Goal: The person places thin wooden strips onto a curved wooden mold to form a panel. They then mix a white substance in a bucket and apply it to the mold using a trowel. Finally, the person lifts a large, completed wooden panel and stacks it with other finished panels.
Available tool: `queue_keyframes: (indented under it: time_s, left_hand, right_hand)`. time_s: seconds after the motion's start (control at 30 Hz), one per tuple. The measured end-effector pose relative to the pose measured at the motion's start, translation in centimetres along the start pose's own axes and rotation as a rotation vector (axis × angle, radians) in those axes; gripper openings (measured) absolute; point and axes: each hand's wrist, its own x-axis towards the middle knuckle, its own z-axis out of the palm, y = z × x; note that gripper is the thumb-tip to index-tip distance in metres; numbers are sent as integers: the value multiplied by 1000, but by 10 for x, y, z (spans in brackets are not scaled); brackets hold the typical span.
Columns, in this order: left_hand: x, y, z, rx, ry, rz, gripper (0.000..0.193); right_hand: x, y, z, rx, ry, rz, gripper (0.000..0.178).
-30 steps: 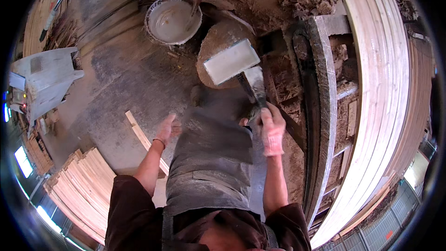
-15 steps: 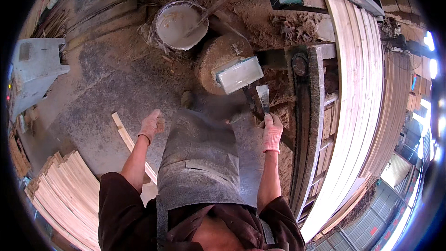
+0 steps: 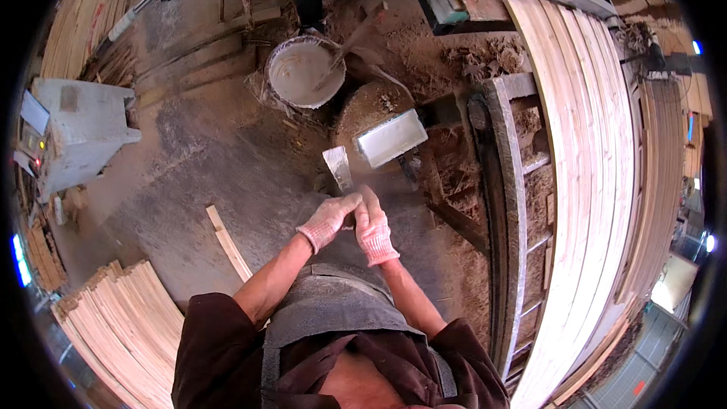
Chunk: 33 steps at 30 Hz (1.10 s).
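My left hand (image 3: 330, 223) and my right hand (image 3: 372, 232), both in pale knit gloves, meet in front of my apron (image 3: 322, 303). Their fingers close together round the handle of a putty knife (image 3: 338, 167), which they mostly hide. Its broad blade, coated whitish, points away from me. Just right of the blade, a rectangular tray (image 3: 394, 138) of white paste rests on a round, dirt-covered stand (image 3: 360, 113). Beyond it to the left is a bucket (image 3: 276, 79) of white paste with a stick (image 3: 356, 38) leaning in it.
Long pale boards (image 3: 587, 174) lie along a metal frame (image 3: 511, 220) at my right. More boards (image 3: 125, 326) are stacked at near left, beside a loose wood strip (image 3: 227, 242). A grey machine housing (image 3: 83, 129) stands far left. Sawdust and scraps cover the floor beyond the stand.
My right hand has swung inward with the putty knife from right of the tray to its left. My left hand has come in from the left to meet it. The view has shifted slightly.
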Motion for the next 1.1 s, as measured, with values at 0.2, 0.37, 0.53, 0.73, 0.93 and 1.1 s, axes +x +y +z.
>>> queue_keyframes:
  time_s: [0.2, 0.37, 0.53, 0.73, 0.93, 1.1]
  left_hand:
    - [41, 82, -12, 964, 190, 153, 46]
    - [157, 155, -34, 1481, 119, 83, 63]
    - [284, 170, -49, 1734, -90, -11, 59]
    - [335, 182, -24, 1760, -113, -197, 62]
    - [315, 178, -45, 1761, -26, 159, 55]
    - [246, 201, -7, 1655, 104, -100, 49]
  right_hand:
    - [4, -12, -49, -270, -45, 106, 47]
    - [-30, -9, -146, -451, 641, 23, 38]
    - [-12, -28, -231, -306, 1254, 58, 42]
    - [52, 30, -259, -506, 1425, 84, 29]
    - [67, 32, -270, -578, 1364, 111, 29]
    - [52, 40, -269, -593, 1355, 132, 31]
